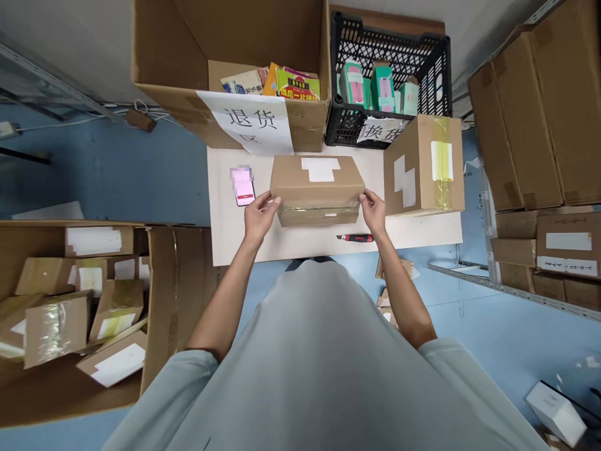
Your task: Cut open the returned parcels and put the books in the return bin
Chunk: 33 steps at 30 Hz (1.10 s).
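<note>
A brown cardboard box [291, 181] with white labels on top and clear tape along its front sits on the white table [225, 241]. My left hand [261, 216] grips the box's left end, thumb toward the front. At the opposite end, my right hand [374, 210] pinches the right edge. Both hands are closed on the same box. A red and black utility knife [357, 238] lies near the table's front edge, just below my right hand. Beyond my left hand rests a phone [243, 190] with a pink screen.
Behind stand a large open carton [188, 116] holding colourful packets and a black crate [333, 125] with green boxes. A taller taped box [408, 181] occupies the table's right side. Left is a big carton [178, 300] of parcels; shelves with boxes [568, 241] stand right.
</note>
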### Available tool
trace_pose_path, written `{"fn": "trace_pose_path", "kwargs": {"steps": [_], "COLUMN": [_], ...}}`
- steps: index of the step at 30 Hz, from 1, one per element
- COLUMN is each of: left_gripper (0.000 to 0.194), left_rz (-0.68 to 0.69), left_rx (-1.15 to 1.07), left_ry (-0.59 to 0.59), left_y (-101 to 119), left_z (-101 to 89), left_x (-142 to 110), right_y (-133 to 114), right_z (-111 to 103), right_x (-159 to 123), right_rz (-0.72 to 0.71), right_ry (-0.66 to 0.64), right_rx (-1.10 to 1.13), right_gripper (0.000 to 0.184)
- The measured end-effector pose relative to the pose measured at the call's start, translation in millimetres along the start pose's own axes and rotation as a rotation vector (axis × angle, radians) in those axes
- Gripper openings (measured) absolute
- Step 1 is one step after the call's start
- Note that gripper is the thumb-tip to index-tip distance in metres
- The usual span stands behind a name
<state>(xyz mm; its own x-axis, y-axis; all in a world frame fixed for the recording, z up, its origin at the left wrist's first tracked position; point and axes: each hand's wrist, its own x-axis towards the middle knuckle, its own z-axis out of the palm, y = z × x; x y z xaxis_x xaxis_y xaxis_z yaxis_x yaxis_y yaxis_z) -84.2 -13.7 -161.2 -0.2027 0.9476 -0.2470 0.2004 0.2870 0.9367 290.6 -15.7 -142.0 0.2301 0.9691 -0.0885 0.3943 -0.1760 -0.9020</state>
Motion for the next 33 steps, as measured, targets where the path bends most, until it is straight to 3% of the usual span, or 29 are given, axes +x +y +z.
{"fn": "trace_pose_path", "kwargs": {"steps": [4, 8, 15, 22, 28, 33], "left_gripper": [0.055, 0.050, 0.043, 0.043, 0.040, 0.041], "left_rz": [0.013, -0.041, -0.116, -0.103, -0.158, -0.250], "left_rx": [0.026, 0.038, 0.114, 0.164, 0.285, 0.340], "left_ry": [-0.011, 0.066, 0.119, 0.046, -0.020, 0.012], "left_y": [10.7, 17.1, 25.5, 37.1, 29.6, 11.6], "left_z": [9.9, 24.5, 32.0, 12.2, -2.3, -8.1], "left_x": [48.7, 59.4, 32.9, -5.7, -21.3, -29.3], "right_y": [-7.0, -8.4, -15.7, -28.7, -24.9, -19.1], "right_z": [12.4, 26.3, 36.4, 20.0, 13.4, 24.5], "right_x": [55.4, 70.7, 46.5, 12.8, -7.2, -16.4], "right_rz": [-0.002, 0.112, 0.198, 0.180, 0.269, 0.260], "right_ry": [-0.002, 0.083, 0.164, 0.268, 0.102, 0.013], "right_rx": [-0.077, -0.143, -0.126, -0.158, -0.369, -0.341], "right_gripper": [0.072, 0.068, 0.075, 0.063, 0.054, 0.043]}}
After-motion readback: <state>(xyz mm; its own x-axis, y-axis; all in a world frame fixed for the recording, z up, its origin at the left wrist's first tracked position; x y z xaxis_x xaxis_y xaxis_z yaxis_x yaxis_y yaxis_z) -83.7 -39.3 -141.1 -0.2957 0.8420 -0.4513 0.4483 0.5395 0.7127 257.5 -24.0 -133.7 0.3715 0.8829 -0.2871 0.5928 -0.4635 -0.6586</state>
